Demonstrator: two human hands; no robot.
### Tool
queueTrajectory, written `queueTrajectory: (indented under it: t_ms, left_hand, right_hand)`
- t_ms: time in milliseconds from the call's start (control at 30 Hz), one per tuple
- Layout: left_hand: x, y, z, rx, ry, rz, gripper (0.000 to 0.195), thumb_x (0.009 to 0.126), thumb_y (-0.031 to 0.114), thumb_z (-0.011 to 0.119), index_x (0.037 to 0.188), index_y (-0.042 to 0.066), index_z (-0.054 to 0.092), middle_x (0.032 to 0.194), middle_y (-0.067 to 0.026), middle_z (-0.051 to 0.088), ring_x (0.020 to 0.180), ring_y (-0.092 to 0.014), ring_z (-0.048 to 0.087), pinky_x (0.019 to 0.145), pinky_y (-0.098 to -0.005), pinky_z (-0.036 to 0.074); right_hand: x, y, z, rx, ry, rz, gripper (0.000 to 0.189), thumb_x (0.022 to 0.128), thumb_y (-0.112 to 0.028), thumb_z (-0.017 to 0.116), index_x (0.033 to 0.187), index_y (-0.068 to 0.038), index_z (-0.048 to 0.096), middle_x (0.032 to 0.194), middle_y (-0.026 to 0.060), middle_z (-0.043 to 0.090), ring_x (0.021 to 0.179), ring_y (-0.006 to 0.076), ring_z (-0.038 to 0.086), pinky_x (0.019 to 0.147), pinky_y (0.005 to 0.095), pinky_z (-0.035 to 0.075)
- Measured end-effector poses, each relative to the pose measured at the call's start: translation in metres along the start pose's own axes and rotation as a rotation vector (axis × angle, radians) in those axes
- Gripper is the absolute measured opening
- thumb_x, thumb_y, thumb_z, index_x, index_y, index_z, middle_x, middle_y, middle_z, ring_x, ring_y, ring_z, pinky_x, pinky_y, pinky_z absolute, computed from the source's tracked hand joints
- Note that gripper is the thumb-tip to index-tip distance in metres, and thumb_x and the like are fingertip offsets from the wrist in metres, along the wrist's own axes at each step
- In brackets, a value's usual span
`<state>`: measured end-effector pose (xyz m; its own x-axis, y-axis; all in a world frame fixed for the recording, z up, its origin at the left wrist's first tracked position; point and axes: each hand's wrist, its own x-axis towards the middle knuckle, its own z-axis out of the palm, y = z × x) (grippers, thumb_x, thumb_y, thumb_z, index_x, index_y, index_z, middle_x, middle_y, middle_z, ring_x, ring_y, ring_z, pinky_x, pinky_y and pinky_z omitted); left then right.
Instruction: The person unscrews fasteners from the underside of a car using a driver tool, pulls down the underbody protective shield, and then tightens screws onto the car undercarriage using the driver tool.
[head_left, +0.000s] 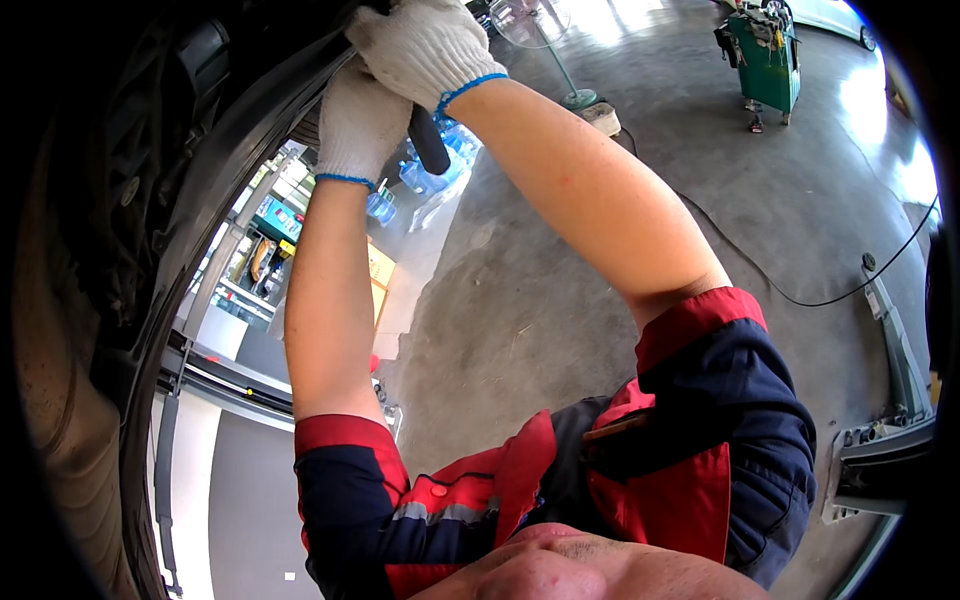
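Note:
My left hand (364, 124), in a white knitted work glove with a blue cuff edge, is raised against the dark edge of a vehicle's underside (217, 161). Just above and to its right, my right hand (420, 49) wears a matching glove and overlaps it. A black cylindrical handle (430, 142) sticks out between the gloves, beside the left one and below the right one. Its other end is hidden, and which hand grips it cannot be told. The fingers of both hands are largely hidden by the gloves' overlap and the dark vehicle parts.
Dark vehicle parts fill the left side. A green tool cart (765, 64) and a standing fan (577, 97) are at the upper right and top. A black cable (739, 255) crosses the floor towards a metal lift arm (896, 337). Blue water bottles (420, 176) and a cardboard box (380, 270) lie beyond the arms.

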<state>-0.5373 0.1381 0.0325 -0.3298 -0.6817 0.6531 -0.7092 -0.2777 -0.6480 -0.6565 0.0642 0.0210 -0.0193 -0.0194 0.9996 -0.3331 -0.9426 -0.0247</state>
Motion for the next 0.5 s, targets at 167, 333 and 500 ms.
queueTrajectory:
  t_ms: [167,333,500]
  left_hand:
    - [-0.023,0.047,-0.026,-1.237,-0.19,-0.882,0.029,0.098,0.025,0.06,0.098,-0.003,0.065,0.077,-0.0062,0.064,0.068,-0.018,0.062,0.063,-0.0312,0.049]
    - [-0.074,0.079,0.032,-2.51,0.091,-1.159,0.018,0.096,0.021,0.06,0.083,0.008,0.06,0.072,-0.004,0.06,0.065,-0.017,0.058,0.058,-0.0303,0.049]
    - [-0.171,0.139,0.101,-2.8,-0.05,-1.311,0.032,0.099,0.034,0.059,0.114,0.007,0.066,0.105,-0.0098,0.073,0.098,-0.022,0.071,0.086,-0.0383,0.06]
  right_hand:
    - [-0.007,-0.003,-0.059,0.762,-0.17,0.585,0.035,0.093,-0.023,0.057,0.111,0.006,0.062,0.104,0.028,0.071,0.106,0.0467,0.066,0.093,0.0467,0.052]
    - [-0.072,0.014,-0.031,0.466,-0.043,0.437,0.041,0.092,-0.04,0.065,0.111,-0.004,0.069,0.102,0.0215,0.071,0.104,0.0371,0.069,0.091,0.0458,0.056]
    - [-0.182,0.016,-0.031,0.537,-0.597,0.397,0.03,0.095,-0.036,0.065,0.1,-0.007,0.07,0.089,0.0193,0.069,0.088,0.0402,0.069,0.079,0.0476,0.056]
